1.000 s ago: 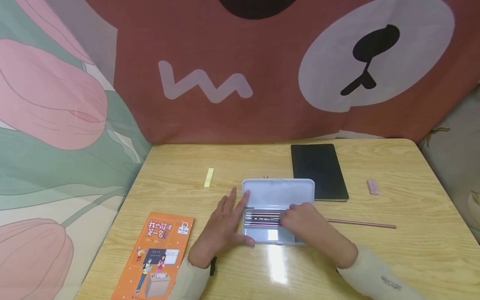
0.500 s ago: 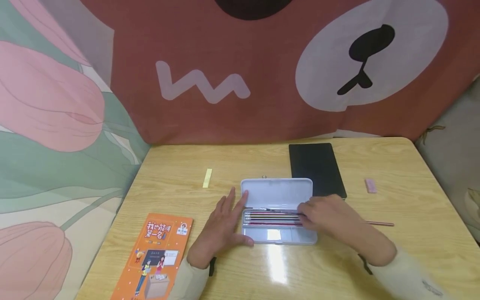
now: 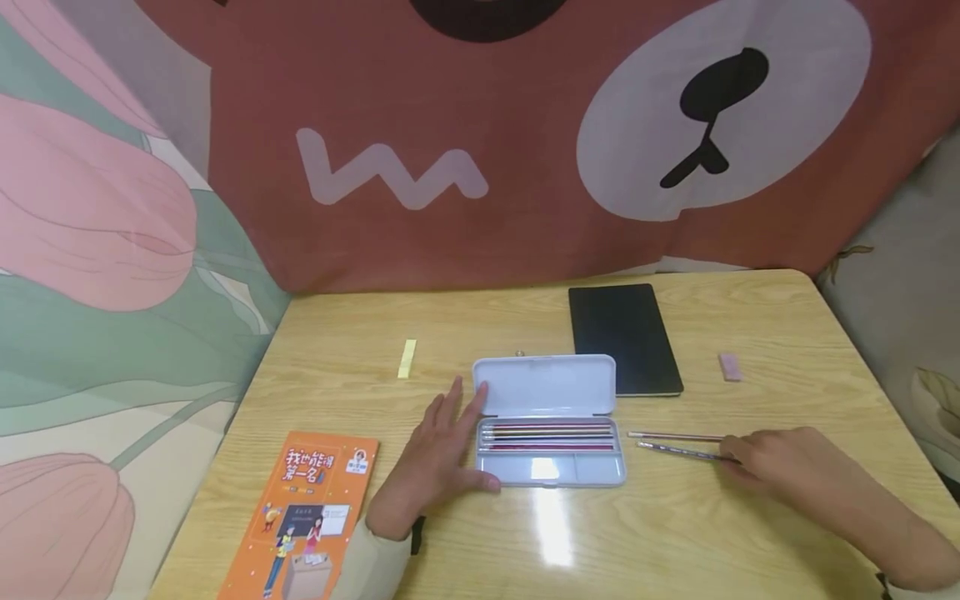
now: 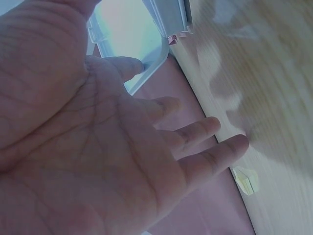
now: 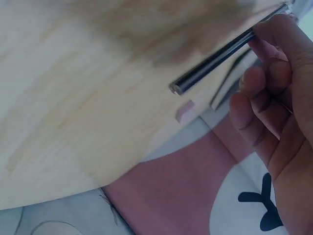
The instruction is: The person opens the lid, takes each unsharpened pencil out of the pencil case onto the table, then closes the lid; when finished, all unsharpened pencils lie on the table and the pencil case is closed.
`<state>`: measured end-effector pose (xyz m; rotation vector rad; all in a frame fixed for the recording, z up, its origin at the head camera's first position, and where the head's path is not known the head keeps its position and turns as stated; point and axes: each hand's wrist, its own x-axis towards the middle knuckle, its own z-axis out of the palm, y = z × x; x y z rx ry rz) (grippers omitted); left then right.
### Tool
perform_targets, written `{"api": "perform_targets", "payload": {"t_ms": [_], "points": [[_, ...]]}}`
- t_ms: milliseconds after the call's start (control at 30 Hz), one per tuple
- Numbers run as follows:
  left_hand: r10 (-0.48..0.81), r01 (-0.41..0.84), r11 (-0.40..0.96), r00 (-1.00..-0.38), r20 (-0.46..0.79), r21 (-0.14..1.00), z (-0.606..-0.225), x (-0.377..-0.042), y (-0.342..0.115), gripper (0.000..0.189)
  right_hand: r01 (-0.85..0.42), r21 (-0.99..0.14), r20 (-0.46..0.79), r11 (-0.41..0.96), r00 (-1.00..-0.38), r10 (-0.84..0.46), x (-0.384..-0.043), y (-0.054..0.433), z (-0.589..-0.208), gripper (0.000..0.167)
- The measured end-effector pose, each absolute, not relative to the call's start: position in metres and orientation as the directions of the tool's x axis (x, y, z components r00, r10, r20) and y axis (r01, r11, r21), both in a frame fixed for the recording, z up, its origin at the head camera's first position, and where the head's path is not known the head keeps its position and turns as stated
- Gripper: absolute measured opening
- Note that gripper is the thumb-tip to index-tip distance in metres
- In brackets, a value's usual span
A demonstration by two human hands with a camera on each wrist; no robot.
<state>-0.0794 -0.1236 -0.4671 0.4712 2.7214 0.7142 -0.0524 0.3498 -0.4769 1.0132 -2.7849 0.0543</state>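
Your right hand (image 3: pixel 772 458) has just carried the dark pencil (image 3: pixel 682 452) out of the open pencil case (image 3: pixel 543 387) and pinches it beside the pink pencil (image 3: pixel 675 437) over the table (image 3: pixel 675 533), making two outside, while your left hand (image 3: pixel 431 471) spreads straight fingers at the case's left edge.

My head cam looks forward and down over the desk (image 3: pixel 667 525), furthest back. Left wrist's super close on my left grip (image 4: pixel 102 142), tilted, facing the far edge; shares the yellow strip (image 4: pixel 246 181) with head. Right wrist's close to my right grip (image 3: pixel 780 462), facing the far right corner; pink block (image 5: pixel 185 112) shared with head.
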Motion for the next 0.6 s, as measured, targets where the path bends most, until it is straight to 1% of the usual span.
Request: {"api": "perform_targets", "payload": {"t_ms": [33,67,133,167,233,267,300,367,400,467,533,567,600], "points": [[0.38,0.238,0.824,-0.905,-0.19,0.514,-0.467,-0.079,-0.124,0.134,-0.643,0.029,0.175,0.765,-0.751,-0.637,-0.052,0.351,-0.479,0.048],[0.381,0.238,0.825,-0.905,-0.191,0.513,-0.467,-0.079,-0.124,0.134,-0.644,0.034,0.168,0.764,-0.75,-0.64,-0.052,0.351,-0.481,0.045],[0.381,0.239,0.826,-0.904,-0.193,0.511,-0.467,-0.08,-0.124,0.134,-0.647,0.035,0.15,0.761,-0.75,-0.644,-0.052,0.351,-0.483,0.032],[0.381,0.238,0.826,-0.904,-0.194,0.51,-0.467,-0.08,-0.124,0.134,-0.653,0.04,0.151,0.756,-0.744,-0.65,-0.053,0.35,-0.484,0.032],[0.38,0.236,0.827,-0.904,-0.197,0.511,-0.468,-0.08,-0.124,0.134,-0.665,0.061,0.171,0.744,-0.727,-0.665,-0.056,0.348,-0.486,0.055],[0.379,0.235,0.826,-0.904,-0.196,0.512,-0.468,-0.08,-0.124,0.133,-0.667,0.065,0.173,0.742,-0.725,-0.667,-0.057,0.347,-0.487,0.064],[0.378,0.234,0.826,-0.904,-0.197,0.513,-0.469,-0.08,-0.124,0.133,-0.668,0.065,0.177,0.741,-0.723,-0.668,-0.058,0.346,-0.487,0.059],[0.377,0.231,0.826,-0.904,-0.2,0.513,-0.469,-0.08,-0.124,0.133,-0.673,0.081,0.206,0.735,-0.71,-0.673,-0.061,0.345,-0.489,0.065],[0.376,0.23,0.826,-0.905,-0.199,0.515,-0.469,-0.08,-0.125,0.133,-0.675,0.079,0.213,0.734,-0.707,-0.674,-0.062,0.345,-0.489,0.058],[0.375,0.229,0.826,-0.905,-0.2,0.515,-0.469,-0.08,-0.125,0.133,-0.679,0.083,0.236,0.729,-0.698,-0.677,-0.064,0.345,-0.49,0.056],[0.375,0.226,0.824,-0.905,-0.202,0.52,-0.469,-0.08,-0.125,0.133,-0.682,0.093,0.252,0.726,-0.689,-0.68,-0.065,0.346,-0.49,0.063],[0.375,0.225,0.822,-0.905,-0.201,0.522,-0.47,-0.08,-0.125,0.133,-0.683,0.099,0.255,0.724,-0.686,-0.682,-0.065,0.346,-0.49,0.062],[0.375,0.225,0.822,-0.905,-0.201,0.523,-0.47,-0.08,-0.125,0.133,-0.679,0.102,0.245,0.727,-0.691,-0.68,-0.065,0.347,-0.489,0.057]]}}
